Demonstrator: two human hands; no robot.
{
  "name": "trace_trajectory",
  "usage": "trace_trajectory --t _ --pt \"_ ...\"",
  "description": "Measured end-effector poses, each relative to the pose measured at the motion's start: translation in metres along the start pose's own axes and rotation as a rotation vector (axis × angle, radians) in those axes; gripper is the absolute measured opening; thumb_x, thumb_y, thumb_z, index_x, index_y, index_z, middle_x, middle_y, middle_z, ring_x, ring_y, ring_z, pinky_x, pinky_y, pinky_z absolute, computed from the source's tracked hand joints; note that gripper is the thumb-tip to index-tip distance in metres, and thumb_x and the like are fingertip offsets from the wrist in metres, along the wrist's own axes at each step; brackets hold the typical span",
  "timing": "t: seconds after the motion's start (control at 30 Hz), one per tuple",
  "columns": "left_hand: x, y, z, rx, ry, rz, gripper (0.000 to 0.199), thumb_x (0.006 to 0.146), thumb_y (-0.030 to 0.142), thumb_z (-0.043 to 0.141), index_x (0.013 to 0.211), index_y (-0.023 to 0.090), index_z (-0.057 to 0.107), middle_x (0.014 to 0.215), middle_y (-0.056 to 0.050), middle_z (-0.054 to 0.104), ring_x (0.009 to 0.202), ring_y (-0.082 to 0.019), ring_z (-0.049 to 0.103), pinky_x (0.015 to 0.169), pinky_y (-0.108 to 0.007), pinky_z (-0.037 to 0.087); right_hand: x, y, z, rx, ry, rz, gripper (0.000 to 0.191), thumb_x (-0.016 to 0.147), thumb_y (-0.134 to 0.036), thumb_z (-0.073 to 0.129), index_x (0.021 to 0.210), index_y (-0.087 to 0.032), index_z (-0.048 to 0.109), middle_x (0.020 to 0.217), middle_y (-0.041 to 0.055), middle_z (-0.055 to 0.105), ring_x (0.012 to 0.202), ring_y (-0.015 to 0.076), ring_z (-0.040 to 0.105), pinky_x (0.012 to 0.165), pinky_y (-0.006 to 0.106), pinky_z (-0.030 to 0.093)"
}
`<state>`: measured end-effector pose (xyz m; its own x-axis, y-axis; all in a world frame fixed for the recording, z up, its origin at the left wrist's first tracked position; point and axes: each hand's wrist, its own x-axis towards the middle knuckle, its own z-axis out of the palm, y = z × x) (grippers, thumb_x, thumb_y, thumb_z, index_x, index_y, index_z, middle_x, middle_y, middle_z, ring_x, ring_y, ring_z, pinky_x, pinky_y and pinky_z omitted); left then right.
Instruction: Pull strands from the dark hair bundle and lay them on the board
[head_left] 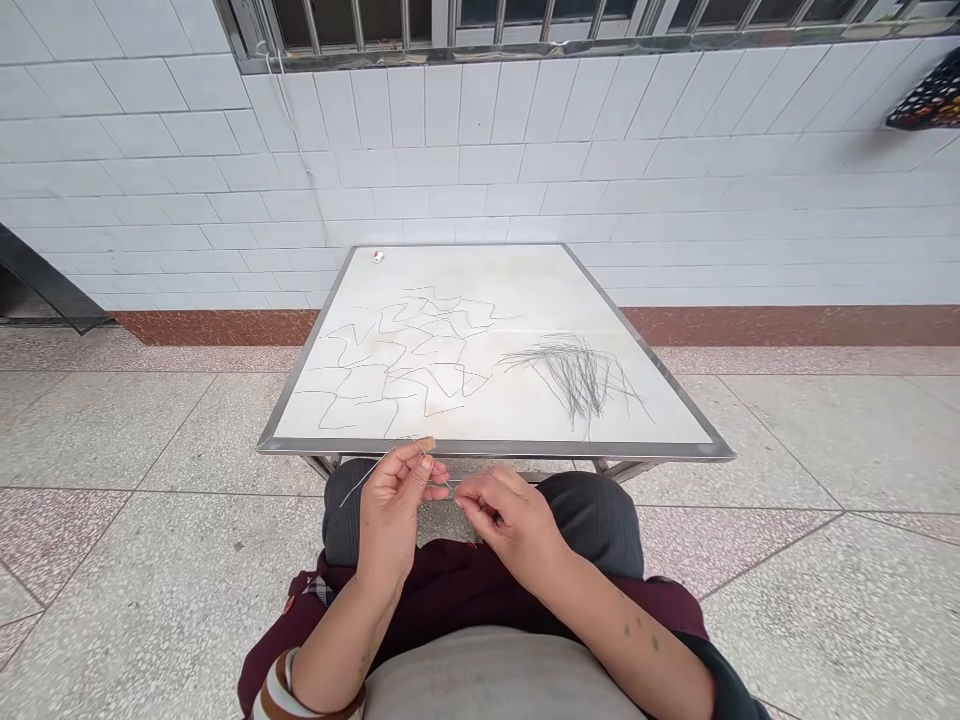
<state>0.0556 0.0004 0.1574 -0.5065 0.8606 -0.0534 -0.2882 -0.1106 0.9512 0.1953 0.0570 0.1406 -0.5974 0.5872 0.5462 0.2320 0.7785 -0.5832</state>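
My left hand (397, 485) is closed on a thin bent wire (355, 490), pinched between thumb and fingers. A small tan piece (427, 443), perhaps tape or a fingertip cover, shows at the tip of its index finger. My right hand (510, 510) has its thumb and fingertips pressed together at the wire's other end. Both hands hover above my lap, just before the table's near edge. On the table lie several bent wires (431, 372), spread over the left and middle. A pile of thin, mostly straight wires (581, 375) lies on the right.
The white table (480, 425) has a metal rim and stands against a white tiled wall (487, 160). A small white and red item (378, 257) sits in its far left corner. Above is a barred window (450, 25). A cord (289, 110) hangs down the wall.
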Motion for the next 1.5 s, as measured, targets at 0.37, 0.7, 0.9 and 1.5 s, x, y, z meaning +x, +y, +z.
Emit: trace_trajectory --t 0.37,0.7,0.9,1.5 --pt "-0.001 0.001 -0.001 0.075 -0.071 -0.056 0.034 0.075 0.029 0.068 0.107 0.019 0.064 0.075 0.001 0.062 0.071 -0.012 0.061 0.064 -0.025 0.054 0.006 0.004 -0.017 -0.075 -0.112 -0.189 0.014 0.091 -0.016 0.047 0.096 -0.019 0.06 0.083 0.0062 0.064 0.075 0.0159 0.055 0.068 0.03 0.046" --pt "-0.001 0.003 -0.003 0.173 -0.15 -0.089 0.034 0.074 0.03 0.068 0.107 0.021 0.067 0.067 0.003 0.058 0.058 -0.01 0.058 0.057 -0.023 0.051 0.027 0.004 -0.039 -0.217 -0.375 -0.419 0.02 0.094 -0.015 0.039 0.096 -0.019 0.059 0.081 0.0046 0.062 0.072 0.0152 0.05 0.064 0.029 0.04" --pt "0.0 0.003 -0.003 0.188 -0.158 -0.095 0.034 0.075 0.032 0.067 0.108 0.022 0.067 0.067 0.004 0.057 0.058 -0.01 0.057 0.059 -0.023 0.051 0.038 0.005 -0.045 -0.294 -0.409 -0.518 0.018 0.094 -0.015 0.042 0.09 -0.019 0.059 0.075 0.0015 0.059 0.071 0.0136 0.047 0.064 0.027 0.038" --pt "-0.004 0.001 -0.003 0.295 -0.193 -0.021 0.035 0.084 0.034 0.057 0.117 0.023 0.059 0.064 0.005 0.053 0.057 -0.01 0.055 0.059 -0.024 0.049 0.05 0.011 -0.044 -0.282 -0.388 -0.639 0.022 0.094 -0.015 0.041 0.09 -0.022 0.061 0.072 0.0002 0.059 0.069 0.0131 0.047 0.066 0.028 0.04"
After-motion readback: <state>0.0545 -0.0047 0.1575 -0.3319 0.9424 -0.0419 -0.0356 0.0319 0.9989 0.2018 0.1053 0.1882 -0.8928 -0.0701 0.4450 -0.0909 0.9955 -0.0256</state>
